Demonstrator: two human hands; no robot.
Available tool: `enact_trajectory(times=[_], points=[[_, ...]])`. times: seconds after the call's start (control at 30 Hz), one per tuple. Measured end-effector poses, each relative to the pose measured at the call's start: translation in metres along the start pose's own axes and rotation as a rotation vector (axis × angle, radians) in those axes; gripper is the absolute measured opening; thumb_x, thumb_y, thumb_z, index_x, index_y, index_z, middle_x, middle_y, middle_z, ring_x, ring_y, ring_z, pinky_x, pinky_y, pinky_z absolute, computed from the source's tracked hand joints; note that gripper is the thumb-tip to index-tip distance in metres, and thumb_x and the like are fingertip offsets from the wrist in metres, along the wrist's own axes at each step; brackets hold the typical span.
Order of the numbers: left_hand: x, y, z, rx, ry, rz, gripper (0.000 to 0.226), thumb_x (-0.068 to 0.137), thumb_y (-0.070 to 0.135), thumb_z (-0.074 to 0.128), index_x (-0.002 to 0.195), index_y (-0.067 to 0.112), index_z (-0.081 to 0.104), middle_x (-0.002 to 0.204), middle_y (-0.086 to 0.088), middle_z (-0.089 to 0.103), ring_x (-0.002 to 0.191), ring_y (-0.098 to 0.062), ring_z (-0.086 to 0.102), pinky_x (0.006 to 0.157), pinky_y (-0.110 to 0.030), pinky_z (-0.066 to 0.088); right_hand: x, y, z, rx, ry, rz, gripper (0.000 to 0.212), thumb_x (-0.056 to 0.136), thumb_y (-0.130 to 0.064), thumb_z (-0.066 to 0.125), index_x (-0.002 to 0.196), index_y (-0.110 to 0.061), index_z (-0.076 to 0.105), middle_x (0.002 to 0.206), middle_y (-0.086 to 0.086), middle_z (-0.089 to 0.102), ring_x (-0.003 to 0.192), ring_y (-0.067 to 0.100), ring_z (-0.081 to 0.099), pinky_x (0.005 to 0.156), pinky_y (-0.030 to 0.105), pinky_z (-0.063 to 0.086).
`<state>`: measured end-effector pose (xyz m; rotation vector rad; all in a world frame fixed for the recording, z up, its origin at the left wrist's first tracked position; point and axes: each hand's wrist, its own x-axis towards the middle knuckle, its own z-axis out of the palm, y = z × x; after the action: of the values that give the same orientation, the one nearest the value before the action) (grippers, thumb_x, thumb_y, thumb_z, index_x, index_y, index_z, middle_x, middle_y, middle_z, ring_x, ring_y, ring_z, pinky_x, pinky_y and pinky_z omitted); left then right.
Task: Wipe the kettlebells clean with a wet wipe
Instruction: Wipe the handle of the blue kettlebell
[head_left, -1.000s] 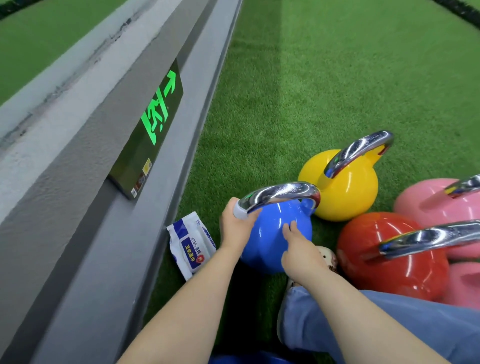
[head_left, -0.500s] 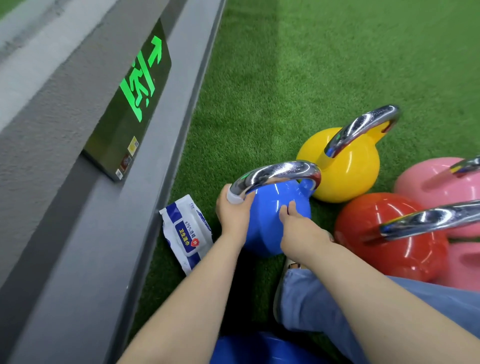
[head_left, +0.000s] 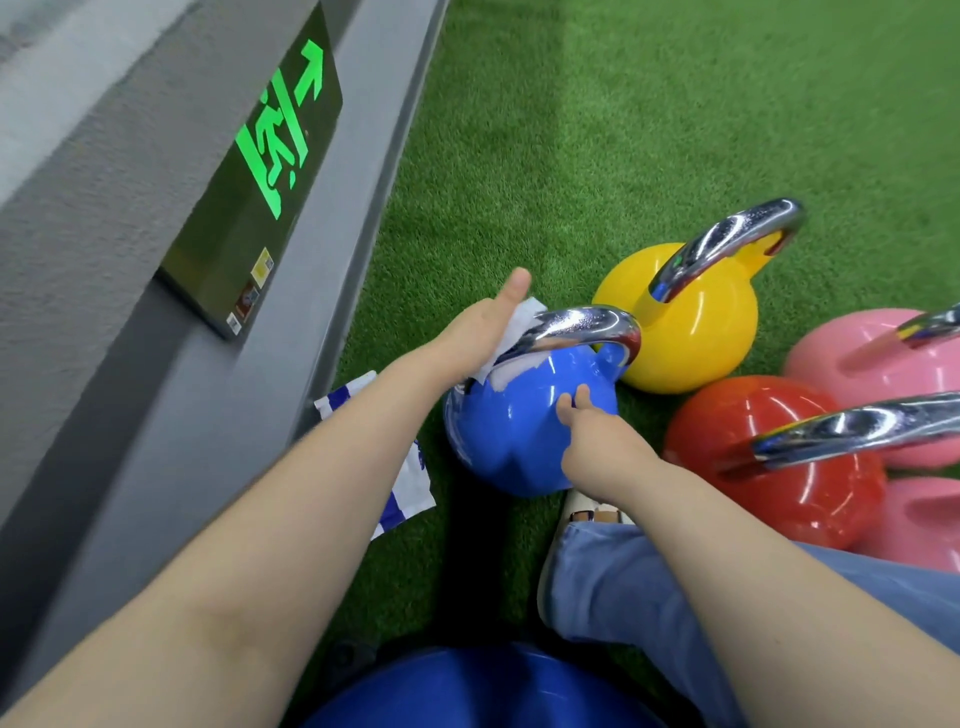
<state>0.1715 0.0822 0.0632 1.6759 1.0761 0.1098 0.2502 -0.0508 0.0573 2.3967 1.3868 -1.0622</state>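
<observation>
1. The left hand (head_left: 480, 332) presses a white wipe (head_left: 522, 325) on the shiny handle (head_left: 576, 327) of the blue kettlebell (head_left: 511, 431), thumb sticking up
2. The right hand (head_left: 597, 441) rests flat on the blue ball with straight fingers
3. Yellow kettlebell (head_left: 685, 332) sits just past the hands; red kettlebell (head_left: 769, 462) right of the right hand
4. A wipe pack (head_left: 410, 483) lies under the left arm
</observation>
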Motion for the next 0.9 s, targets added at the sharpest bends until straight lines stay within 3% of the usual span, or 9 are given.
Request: enact_trajectory(times=[0.07,0.17,0.27,0.37,0.47,0.57,0.7,0.77,0.9], points=[[-0.001,-0.022,0.011,-0.215,0.215,0.059,0.067,0.096,0.054,0.013,0.059,0.006,0.040,0.053,-0.003,0.039,0.050,-0.016,0.036,0.057,-0.029,0.027,0.001,0.001,0.001,0.009,0.001,-0.001,0.070,0.088,0.005,0.031,0.150,-0.012,0.003,0.157,0.010,-0.012,0.111,0.032,0.053,0.068,0.028,0.034],[0.000,-0.050,0.039,-0.495,0.625,0.137,0.052,0.084,0.056,0.020,0.053,0.015,0.031,0.049,-0.005,0.036,0.050,-0.016,0.034,0.055,-0.032,0.030,0.003,0.002,0.004,-0.012,0.012,-0.009,0.069,0.089,0.003,0.033,0.150,-0.012,0.003,0.157,0.011,-0.011,0.111,0.032,0.054,0.070,0.029,0.034],[-0.004,-0.055,0.064,-0.662,0.850,0.076,0.053,0.084,0.048,0.017,0.066,0.012,0.051,0.060,-0.001,0.051,0.055,-0.008,0.048,0.058,-0.023,0.039,0.002,0.003,0.006,-0.011,0.018,-0.006,0.069,0.089,0.003,0.034,0.150,-0.011,0.003,0.156,0.011,-0.011,0.103,0.032,0.054,0.069,0.029,0.033],[-0.010,-0.082,0.089,-0.514,0.829,0.036,0.065,0.083,0.046,0.016,0.110,-0.003,0.050,0.100,-0.012,0.055,0.094,-0.025,0.056,0.085,-0.028,0.043,0.002,0.004,0.007,-0.015,0.025,-0.009,0.070,0.089,0.003,0.034,0.150,-0.011,0.002,0.157,0.011,-0.011,0.109,0.031,0.053,0.070,0.029,0.034],[-0.017,-0.105,0.101,-0.275,0.735,-0.022,0.047,0.093,0.025,0.033,0.127,-0.008,0.040,0.125,-0.023,0.045,0.117,-0.030,0.044,0.095,-0.024,0.028,0.001,0.003,0.007,-0.012,0.025,-0.011,0.070,0.089,0.003,0.034,0.150,-0.011,0.001,0.156,0.011,-0.011,0.101,0.031,0.054,0.069,0.028,0.033],[-0.017,-0.111,0.092,-0.245,0.715,0.021,0.037,0.093,0.014,0.046,0.125,-0.004,0.043,0.123,-0.018,0.048,0.113,-0.025,0.047,0.087,-0.016,0.030,0.001,0.003,0.006,-0.011,0.027,-0.008,0.070,0.089,0.003,0.034,0.149,-0.010,0.001,0.156,0.011,-0.013,0.097,0.030,0.054,0.068,0.026,0.031],[-0.014,-0.121,0.071,-0.179,0.620,0.098,0.043,0.087,0.018,0.062,0.124,0.003,0.048,0.122,-0.011,0.056,0.115,-0.024,0.051,0.096,-0.035,0.041,0.004,0.004,0.010,-0.017,0.048,-0.027,0.070,0.090,0.002,0.034,0.149,-0.011,0.000,0.156,0.010,-0.013,0.117,0.028,0.051,0.071,0.026,0.032],[-0.015,-0.118,0.065,-0.184,0.599,0.115,0.043,0.084,0.019,0.065,0.123,0.005,0.051,0.119,-0.009,0.059,0.113,-0.022,0.053,0.096,-0.037,0.042,0.004,0.003,0.011,-0.014,0.059,-0.022,0.070,0.090,0.003,0.033,0.149,-0.011,-0.001,0.156,0.010,-0.013,0.122,0.027,0.049,0.072,0.026,0.031],[-0.019,-0.110,0.057,-0.223,0.570,0.175,0.024,0.080,0.018,0.070,0.099,0.011,0.058,0.101,-0.004,0.063,0.095,-0.015,0.057,0.081,-0.019,0.043,0.002,0.004,0.010,-0.016,0.059,-0.019,0.070,0.090,0.002,0.033,0.149,-0.011,-0.001,0.156,0.010,-0.013,0.118,0.028,0.051,0.071,0.027,0.030]])
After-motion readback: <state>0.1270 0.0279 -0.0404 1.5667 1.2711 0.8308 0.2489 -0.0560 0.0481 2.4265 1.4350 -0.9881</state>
